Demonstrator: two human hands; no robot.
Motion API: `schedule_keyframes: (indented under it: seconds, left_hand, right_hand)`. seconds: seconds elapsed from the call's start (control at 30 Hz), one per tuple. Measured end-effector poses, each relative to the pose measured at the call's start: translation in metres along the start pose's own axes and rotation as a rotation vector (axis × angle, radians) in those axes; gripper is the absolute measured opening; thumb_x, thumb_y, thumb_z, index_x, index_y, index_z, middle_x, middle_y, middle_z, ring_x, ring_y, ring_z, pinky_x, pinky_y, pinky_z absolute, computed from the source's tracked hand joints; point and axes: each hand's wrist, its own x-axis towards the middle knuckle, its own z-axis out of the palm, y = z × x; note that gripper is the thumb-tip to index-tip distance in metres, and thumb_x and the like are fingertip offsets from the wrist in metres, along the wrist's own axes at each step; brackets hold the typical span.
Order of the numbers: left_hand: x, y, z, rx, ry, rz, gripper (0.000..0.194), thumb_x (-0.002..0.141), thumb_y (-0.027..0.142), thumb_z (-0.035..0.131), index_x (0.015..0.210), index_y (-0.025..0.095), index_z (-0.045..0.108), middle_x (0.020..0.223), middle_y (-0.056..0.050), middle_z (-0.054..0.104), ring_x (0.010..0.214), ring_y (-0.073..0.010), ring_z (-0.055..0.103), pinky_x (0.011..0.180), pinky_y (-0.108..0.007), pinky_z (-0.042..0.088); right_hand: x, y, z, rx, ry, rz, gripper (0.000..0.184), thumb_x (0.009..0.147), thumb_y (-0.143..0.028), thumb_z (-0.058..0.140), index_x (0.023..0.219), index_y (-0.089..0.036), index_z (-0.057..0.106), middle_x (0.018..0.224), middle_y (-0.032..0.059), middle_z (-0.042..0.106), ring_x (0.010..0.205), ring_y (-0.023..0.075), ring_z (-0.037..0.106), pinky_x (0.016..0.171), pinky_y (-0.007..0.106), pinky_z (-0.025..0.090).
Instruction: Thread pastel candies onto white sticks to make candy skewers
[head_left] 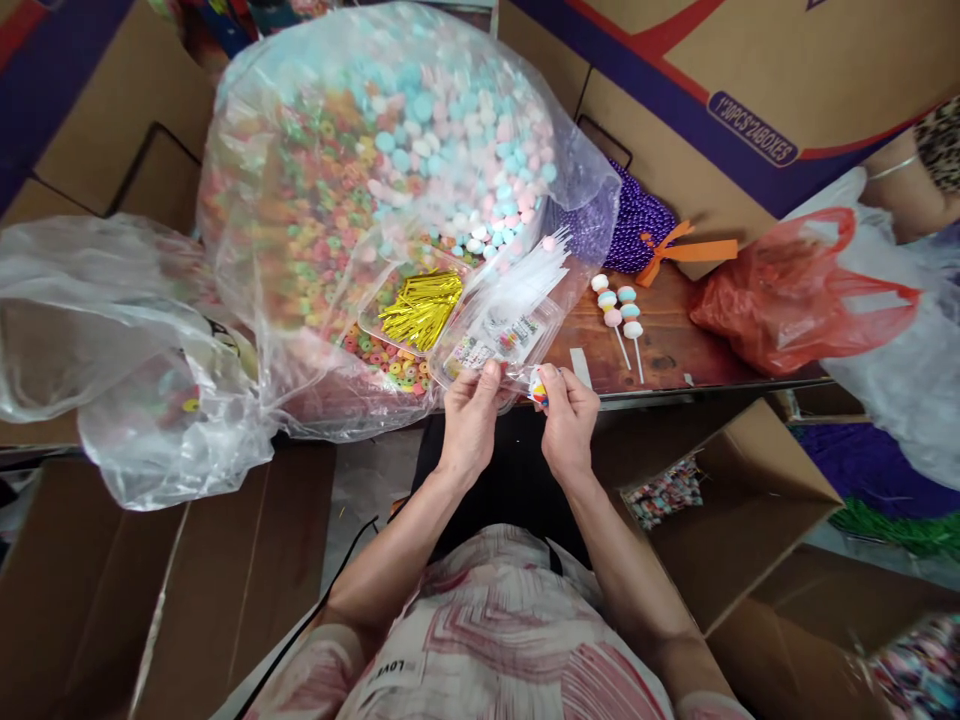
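My left hand (472, 412) is closed, thumb and forefinger pinching the edge of what looks like a small clear plastic bag. My right hand (567, 412) is also closed, pinching a small piece with a colourful print (538, 386) beside it; whether this is part of the same bag I cannot tell. Just beyond my hands sits a clear tray with printed clear bags (511, 335) and white sticks (525, 270). Gold twist ties (421, 308) fill another clear tray to its left. Two candy skewers (616, 315) lie on the table to the right.
A big clear bag of ring and pastel candies (375, 180) covers the table's left part. Purple beads (637, 225) and a red plastic bag (802, 295) lie right. Cardboard boxes (739, 500) stand below the edge, one holding wrapped pieces. Another person's arm (896, 175) shows at right.
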Motion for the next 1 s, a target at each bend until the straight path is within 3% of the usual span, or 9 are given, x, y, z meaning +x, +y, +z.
schedule_keyframes:
  seconds: [0.17, 0.37, 0.47, 0.53, 0.63, 0.7, 0.77, 0.83, 1.0]
  left_hand:
    - [0.002, 0.007, 0.002, -0.011, 0.119, 0.016, 0.039, 0.063, 0.037, 0.103, 0.065, 0.018, 0.069, 0.069, 0.005, 0.069, 0.063, -0.0070, 0.062, 0.066, -0.021, 0.051]
    - [0.006, 0.001, 0.010, -0.030, 0.184, 0.080, 0.041, 0.063, 0.044, 0.102, 0.069, 0.020, 0.069, 0.071, 0.005, 0.069, 0.064, -0.0077, 0.061, 0.066, -0.021, 0.051]
    - [0.015, 0.003, 0.007, -0.021, 0.233, 0.104, 0.043, 0.069, 0.045, 0.099, 0.068, 0.020, 0.065, 0.067, 0.006, 0.066, 0.062, -0.0078, 0.060, 0.065, -0.022, 0.051]
    - [0.021, 0.007, 0.002, -0.034, 0.239, 0.106, 0.042, 0.071, 0.045, 0.098, 0.069, 0.020, 0.064, 0.069, 0.005, 0.068, 0.064, -0.0080, 0.063, 0.068, -0.022, 0.052]
    - [0.029, 0.014, -0.003, -0.068, 0.229, 0.079, 0.041, 0.071, 0.044, 0.099, 0.072, 0.020, 0.066, 0.072, 0.005, 0.071, 0.066, -0.0077, 0.066, 0.070, -0.022, 0.052]
    - [0.032, 0.017, -0.004, -0.082, 0.235, 0.039, 0.041, 0.069, 0.044, 0.100, 0.074, 0.019, 0.067, 0.072, 0.005, 0.071, 0.064, -0.0073, 0.065, 0.070, -0.022, 0.052]
    - [0.034, 0.019, -0.005, -0.079, 0.239, 0.003, 0.042, 0.069, 0.044, 0.099, 0.074, 0.019, 0.067, 0.073, 0.004, 0.072, 0.063, -0.0075, 0.065, 0.071, -0.023, 0.053]
    - [0.035, 0.020, -0.006, -0.066, 0.235, -0.008, 0.041, 0.072, 0.046, 0.098, 0.074, 0.019, 0.067, 0.075, 0.003, 0.073, 0.065, -0.0081, 0.067, 0.074, -0.024, 0.054]
    - [0.036, 0.025, -0.007, -0.047, 0.260, 0.022, 0.046, 0.070, 0.052, 0.097, 0.075, 0.019, 0.066, 0.072, 0.003, 0.071, 0.063, -0.0088, 0.066, 0.073, -0.025, 0.054]
  right_hand:
    - [0.002, -0.005, -0.002, -0.092, 0.006, -0.043, 0.065, 0.092, -0.072, 0.066, 0.059, -0.023, 0.040, 0.059, -0.0049, 0.034, 0.059, 0.0104, 0.032, 0.053, 0.027, 0.030]
    - [0.010, -0.003, -0.004, -0.136, 0.006, -0.088, 0.065, 0.095, -0.072, 0.062, 0.058, -0.022, 0.043, 0.056, -0.0044, 0.039, 0.056, 0.0100, 0.035, 0.052, 0.027, 0.032]
    - [0.035, 0.004, -0.024, -0.251, 0.119, -0.180, 0.061, 0.102, -0.063, 0.057, 0.057, -0.023, 0.045, 0.055, -0.0035, 0.043, 0.057, 0.0122, 0.040, 0.058, 0.029, 0.039]
    - [0.060, 0.011, -0.046, -0.423, 0.216, -0.261, 0.048, 0.103, -0.054, 0.059, 0.065, -0.025, 0.054, 0.065, -0.0010, 0.053, 0.065, 0.0157, 0.047, 0.065, 0.031, 0.043]
    - [0.099, 0.024, -0.077, -0.702, 0.268, -0.308, 0.015, 0.091, -0.033, 0.076, 0.084, -0.025, 0.066, 0.087, 0.0033, 0.058, 0.080, 0.0193, 0.046, 0.070, 0.032, 0.037]
    - [0.119, 0.033, -0.090, -0.735, 0.285, -0.271, 0.018, 0.079, -0.016, 0.084, 0.081, -0.023, 0.067, 0.082, 0.0020, 0.051, 0.079, 0.0182, 0.040, 0.069, 0.033, 0.029]
    - [0.131, 0.041, -0.096, -0.741, 0.302, -0.233, 0.025, 0.073, -0.005, 0.084, 0.074, -0.022, 0.065, 0.076, -0.0002, 0.045, 0.075, 0.0167, 0.035, 0.070, 0.035, 0.024]
    - [0.135, 0.046, -0.098, -0.741, 0.317, -0.221, 0.027, 0.075, -0.002, 0.080, 0.071, -0.022, 0.063, 0.074, -0.0002, 0.045, 0.073, 0.0167, 0.033, 0.071, 0.036, 0.023]
    - [0.112, 0.043, -0.097, -0.460, 0.309, -0.278, 0.013, 0.085, -0.017, 0.072, 0.075, -0.025, 0.068, 0.077, 0.0046, 0.063, 0.075, 0.0195, 0.049, 0.073, 0.036, 0.037]
